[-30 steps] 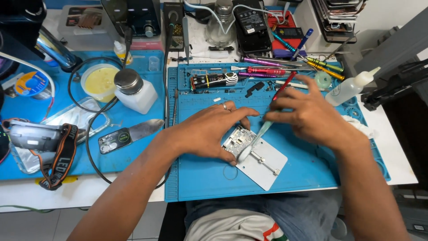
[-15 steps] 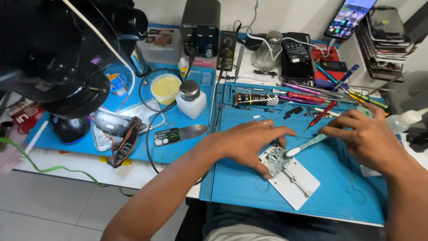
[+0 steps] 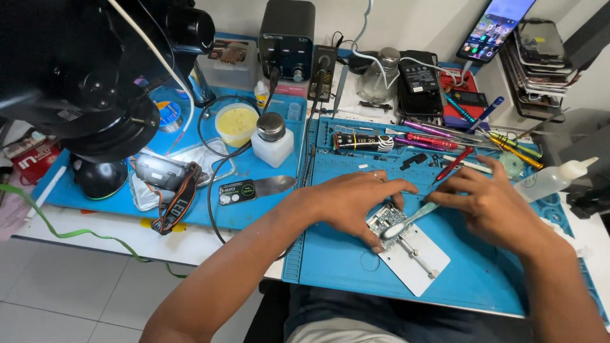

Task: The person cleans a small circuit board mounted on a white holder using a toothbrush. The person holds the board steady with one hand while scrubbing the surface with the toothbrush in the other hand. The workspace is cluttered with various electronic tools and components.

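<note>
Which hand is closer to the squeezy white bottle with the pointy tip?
Right. The right hand is just left of the bottle; the left hand sits farther left, on the circuit board.

White table [image 3: 190,244] bears blue mats [image 3: 483,279] (two)
</note>
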